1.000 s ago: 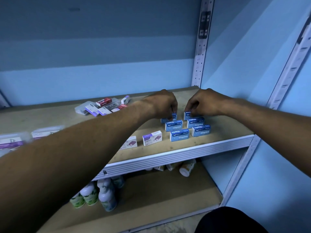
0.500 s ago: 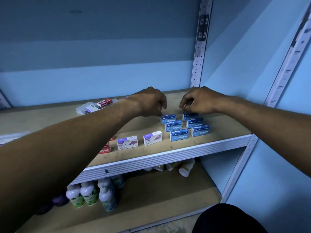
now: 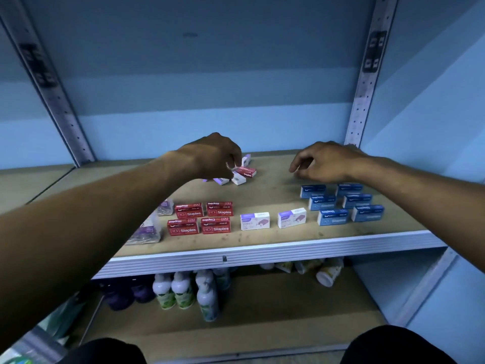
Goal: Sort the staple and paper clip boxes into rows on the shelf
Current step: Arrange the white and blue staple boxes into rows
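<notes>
Red staple box [image 3: 245, 171]: frame centre, pinched by left hand [image 3: 210, 156]; set it squarely behind red rows [image 3: 200, 219].
Right hand [image 3: 328, 162]: loosely curled, empty.

There is just one camera, worn on the person's head. It looks forward and down at the shelf [image 3: 262, 248] from close by. Both arms reach out from the near edge toward the far wall. A lower shelf [image 3: 262, 311] shows below, and the person's knees sit at the bottom.
</notes>
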Action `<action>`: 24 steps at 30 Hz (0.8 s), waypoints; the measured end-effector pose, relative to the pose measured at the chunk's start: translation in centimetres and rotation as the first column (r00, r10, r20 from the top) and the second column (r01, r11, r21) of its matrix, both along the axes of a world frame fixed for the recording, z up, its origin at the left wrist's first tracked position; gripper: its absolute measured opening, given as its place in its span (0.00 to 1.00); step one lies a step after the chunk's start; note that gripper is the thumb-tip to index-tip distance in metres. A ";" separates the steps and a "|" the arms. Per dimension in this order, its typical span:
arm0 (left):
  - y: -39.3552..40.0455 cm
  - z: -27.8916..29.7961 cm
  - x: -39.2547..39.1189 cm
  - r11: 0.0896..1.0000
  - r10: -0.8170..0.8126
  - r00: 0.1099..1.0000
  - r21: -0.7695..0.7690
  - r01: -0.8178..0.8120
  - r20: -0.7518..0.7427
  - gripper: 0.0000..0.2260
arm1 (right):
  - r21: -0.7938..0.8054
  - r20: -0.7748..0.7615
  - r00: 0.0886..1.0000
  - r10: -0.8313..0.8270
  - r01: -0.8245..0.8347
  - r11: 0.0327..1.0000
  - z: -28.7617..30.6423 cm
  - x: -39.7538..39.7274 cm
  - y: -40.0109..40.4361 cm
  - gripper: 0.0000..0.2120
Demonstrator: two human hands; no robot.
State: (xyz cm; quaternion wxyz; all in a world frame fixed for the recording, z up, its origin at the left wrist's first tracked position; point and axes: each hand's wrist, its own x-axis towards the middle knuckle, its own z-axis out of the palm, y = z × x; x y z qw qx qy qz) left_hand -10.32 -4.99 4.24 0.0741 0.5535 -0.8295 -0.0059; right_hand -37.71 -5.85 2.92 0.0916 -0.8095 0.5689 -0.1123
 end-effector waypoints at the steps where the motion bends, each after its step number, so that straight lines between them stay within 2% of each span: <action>1: 0.1 0.0 0.7 1.000 0.019 1.000 0.003 -0.019 0.012 0.13 | 0.012 0.013 1.000 0.003 -0.003 1.000 -0.1 0.5 -0.1 0.08; 12: -1.6 -2.2 4.7 0.998 0.067 0.996 0.013 -0.068 0.055 0.17 | 0.074 0.023 0.997 0.069 -0.071 0.995 -1.7 6.0 -2.5 0.11; 21: -4.4 -4.0 6.4 0.998 0.061 0.972 -0.048 -0.051 0.228 0.25 | 0.047 0.030 0.993 0.114 -0.115 0.992 -3.7 11.2 -5.2 0.16; 24: -5.1 -4.5 6.3 0.997 0.018 0.972 -0.076 0.000 0.234 0.25 | 0.022 0.022 0.993 0.114 -0.115 0.993 -4.3 12.3 -6.0 0.17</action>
